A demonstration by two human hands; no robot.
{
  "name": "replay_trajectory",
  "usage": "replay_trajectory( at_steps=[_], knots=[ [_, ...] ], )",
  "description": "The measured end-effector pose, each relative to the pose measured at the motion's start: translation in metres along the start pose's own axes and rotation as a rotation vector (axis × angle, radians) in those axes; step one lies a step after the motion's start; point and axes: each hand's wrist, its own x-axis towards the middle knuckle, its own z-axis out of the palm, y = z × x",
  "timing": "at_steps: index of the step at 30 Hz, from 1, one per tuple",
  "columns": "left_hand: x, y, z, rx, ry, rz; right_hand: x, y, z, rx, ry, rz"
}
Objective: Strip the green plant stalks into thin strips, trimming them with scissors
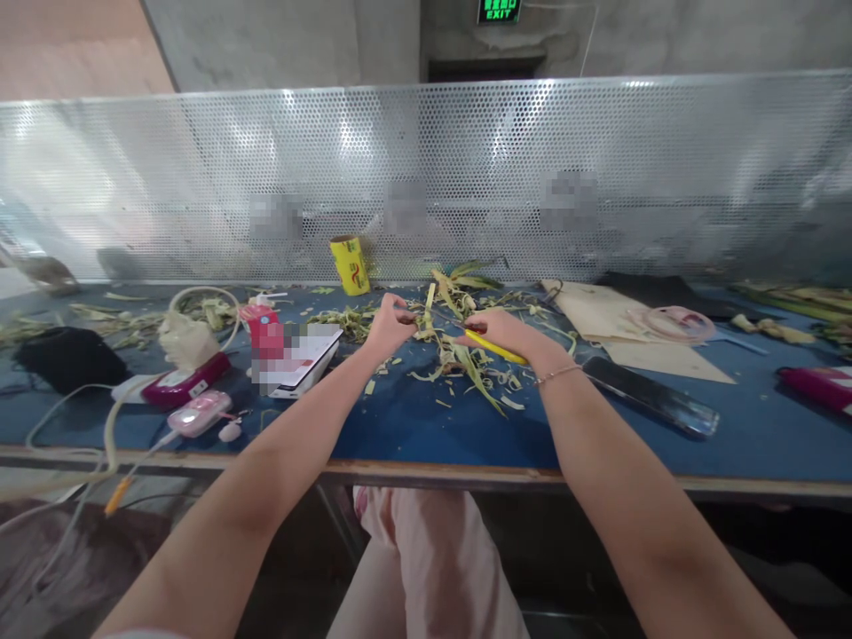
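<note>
My left hand (390,327) is closed in a pinch at the left of a pale green strip of plant (429,309). What its fingertips hold is too small to make out. My right hand (499,330) is wrapped round a slim tool with a yellow handle (498,347), pointing left toward the other hand. The tool's working end is too blurred to name. Under and between the hands lie dry leaf husks (476,368) and shredded plant scraps, spread over the blue table (413,435).
At left are a phone on a white box (303,362), a red box (262,328), a magenta device (186,382), a pink case (200,414) and cables. A yellow can (350,264) stands by the perforated metal screen (459,177). At right lie a black phone (649,398) and brown paper (619,324).
</note>
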Motion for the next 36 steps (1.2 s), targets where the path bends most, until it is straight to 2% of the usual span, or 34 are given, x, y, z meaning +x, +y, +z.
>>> replay_trajectory(
  at_steps=[15,24,30,36],
  knots=[
    [-0.002,0.004,0.0,0.04,-0.004,-0.031,0.002,0.005,0.0,0.014,-0.009,-0.014],
    [-0.008,0.008,0.004,0.128,-0.056,0.077,-0.003,-0.004,0.0,0.0,-0.088,0.021],
    [-0.011,0.011,0.007,0.107,0.02,0.068,-0.002,-0.006,0.003,-0.032,-0.07,0.007],
    [-0.009,0.013,0.008,0.035,0.047,0.025,0.001,-0.009,0.005,-0.063,0.025,-0.033]
  ],
)
